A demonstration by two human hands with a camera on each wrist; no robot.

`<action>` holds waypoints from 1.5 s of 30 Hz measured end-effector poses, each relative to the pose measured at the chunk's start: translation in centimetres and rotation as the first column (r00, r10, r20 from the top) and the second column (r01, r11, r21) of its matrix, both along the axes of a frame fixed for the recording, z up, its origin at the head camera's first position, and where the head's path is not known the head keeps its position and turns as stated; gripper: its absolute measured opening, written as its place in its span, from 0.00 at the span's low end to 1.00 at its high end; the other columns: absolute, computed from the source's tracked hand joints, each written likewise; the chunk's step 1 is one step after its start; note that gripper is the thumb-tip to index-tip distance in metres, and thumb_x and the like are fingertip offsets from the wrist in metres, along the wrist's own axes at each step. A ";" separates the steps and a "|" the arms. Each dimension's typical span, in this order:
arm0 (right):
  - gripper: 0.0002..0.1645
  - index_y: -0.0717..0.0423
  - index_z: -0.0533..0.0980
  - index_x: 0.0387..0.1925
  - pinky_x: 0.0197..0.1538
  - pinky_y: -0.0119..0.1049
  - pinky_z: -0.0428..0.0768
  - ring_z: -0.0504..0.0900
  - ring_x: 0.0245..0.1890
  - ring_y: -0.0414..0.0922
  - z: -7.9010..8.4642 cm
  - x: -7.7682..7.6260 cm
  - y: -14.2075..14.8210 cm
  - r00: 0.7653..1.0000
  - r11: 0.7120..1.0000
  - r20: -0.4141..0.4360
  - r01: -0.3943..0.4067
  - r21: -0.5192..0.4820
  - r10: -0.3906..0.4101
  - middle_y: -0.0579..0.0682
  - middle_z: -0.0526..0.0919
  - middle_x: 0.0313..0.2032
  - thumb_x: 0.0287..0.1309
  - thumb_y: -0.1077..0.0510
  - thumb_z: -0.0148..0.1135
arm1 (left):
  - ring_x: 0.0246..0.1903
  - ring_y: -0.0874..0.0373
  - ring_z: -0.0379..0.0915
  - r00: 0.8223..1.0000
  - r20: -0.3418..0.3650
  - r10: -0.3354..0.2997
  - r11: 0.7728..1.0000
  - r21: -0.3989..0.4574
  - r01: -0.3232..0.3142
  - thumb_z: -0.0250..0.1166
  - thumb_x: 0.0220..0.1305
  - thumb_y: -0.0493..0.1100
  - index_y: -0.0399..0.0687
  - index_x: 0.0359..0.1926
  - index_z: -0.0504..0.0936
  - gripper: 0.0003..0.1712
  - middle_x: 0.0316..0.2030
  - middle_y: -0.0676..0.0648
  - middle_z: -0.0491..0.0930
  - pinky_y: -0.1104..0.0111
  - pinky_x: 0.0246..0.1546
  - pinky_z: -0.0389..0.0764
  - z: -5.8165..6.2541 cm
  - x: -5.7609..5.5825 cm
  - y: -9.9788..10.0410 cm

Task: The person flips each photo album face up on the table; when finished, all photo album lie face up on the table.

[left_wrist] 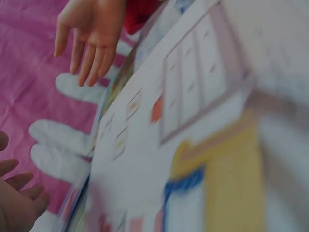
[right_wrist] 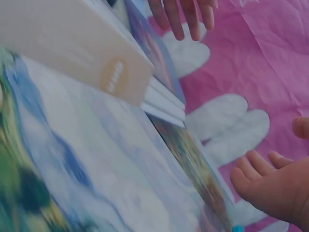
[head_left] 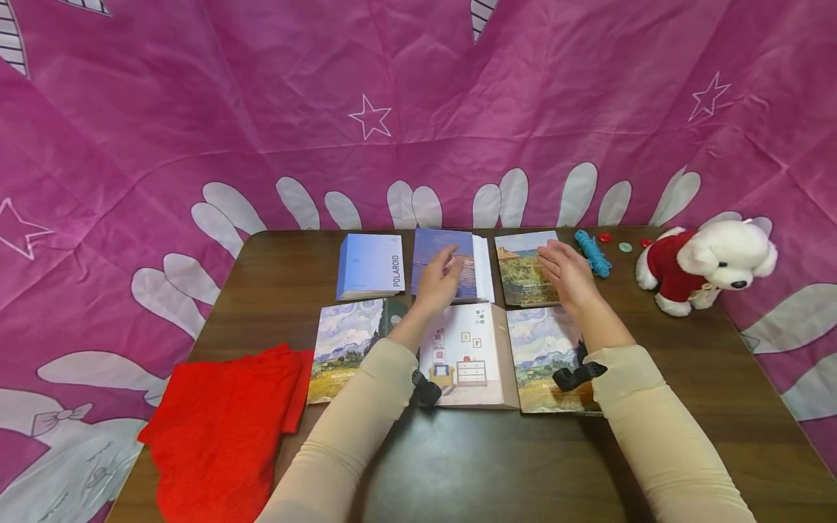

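Note:
My left hand (head_left: 438, 282) hovers over a purple-blue photo album (head_left: 434, 248) with a seascape cover, in the back row. Its fingers are loosely extended and hold nothing. My right hand (head_left: 569, 272) is over the right edge of an album with a meadow-and-cliff cover (head_left: 523, 274), fingers straight, palm facing inward, also empty. Below lie a white album with a drawn chair and dresser (head_left: 467, 338) and two wheat-field albums, one left (head_left: 343, 345) and one right (head_left: 539, 341). A light-blue POLAROID album (head_left: 369, 265) sits at back left. The left wrist view shows the right hand (left_wrist: 94, 41) with fingers spread downward.
A red cloth (head_left: 216, 428) lies at the table's left front. On the right are a blue yarn bundle (head_left: 593, 254), small red and green buttons (head_left: 625, 247) and a white plush dog (head_left: 706, 265) in a red sweater. A pink patterned cloth (head_left: 445, 94) hangs behind the table.

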State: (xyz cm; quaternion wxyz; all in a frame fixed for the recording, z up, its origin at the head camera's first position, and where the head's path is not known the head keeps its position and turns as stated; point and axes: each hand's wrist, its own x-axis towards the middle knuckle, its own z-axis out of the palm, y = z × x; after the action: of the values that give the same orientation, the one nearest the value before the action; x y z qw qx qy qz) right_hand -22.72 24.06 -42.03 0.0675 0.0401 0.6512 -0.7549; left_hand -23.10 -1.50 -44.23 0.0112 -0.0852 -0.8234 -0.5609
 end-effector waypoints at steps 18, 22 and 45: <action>0.41 0.55 0.51 0.79 0.63 0.35 0.60 0.62 0.71 0.46 -1.9 0.1 5.8 0.983 0.992 0.130 0.126 0.020 -0.128 0.48 0.61 0.76 0.76 0.43 0.51 | 0.71 0.46 0.62 0.982 0.057 -0.178 0.978 -0.096 0.183 0.50 0.80 0.49 0.45 0.75 0.66 0.28 0.72 0.43 0.66 0.54 0.69 0.67 -0.7 0.9 6.9; 0.38 0.53 0.52 0.79 0.77 0.42 0.47 0.47 0.78 0.48 -2.6 -0.1 6.5 0.979 0.995 0.179 0.091 0.049 -0.098 0.52 0.50 0.79 0.77 0.45 0.47 | 0.72 0.46 0.61 0.980 0.074 -0.184 0.978 -0.091 0.190 0.50 0.80 0.50 0.46 0.75 0.66 0.28 0.74 0.43 0.64 0.52 0.70 0.65 -0.5 1.0 8.0; 0.46 0.54 0.37 0.81 0.79 0.43 0.38 0.37 0.80 0.49 -2.7 0.0 7.4 0.961 0.999 0.274 0.043 -0.020 -0.036 0.55 0.36 0.80 0.77 0.42 0.45 | 0.77 0.46 0.45 0.966 0.235 -0.106 0.987 -0.090 0.130 0.51 0.78 0.55 0.46 0.77 0.63 0.33 0.79 0.43 0.50 0.52 0.75 0.54 -0.9 1.3 10.9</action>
State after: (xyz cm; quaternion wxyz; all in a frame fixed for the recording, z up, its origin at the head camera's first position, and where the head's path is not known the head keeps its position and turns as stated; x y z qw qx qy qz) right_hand -22.73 31.50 -44.70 0.1423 0.1563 0.6247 -0.7517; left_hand -21.79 9.41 -45.16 -0.1221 -0.0693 -0.8408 -0.5228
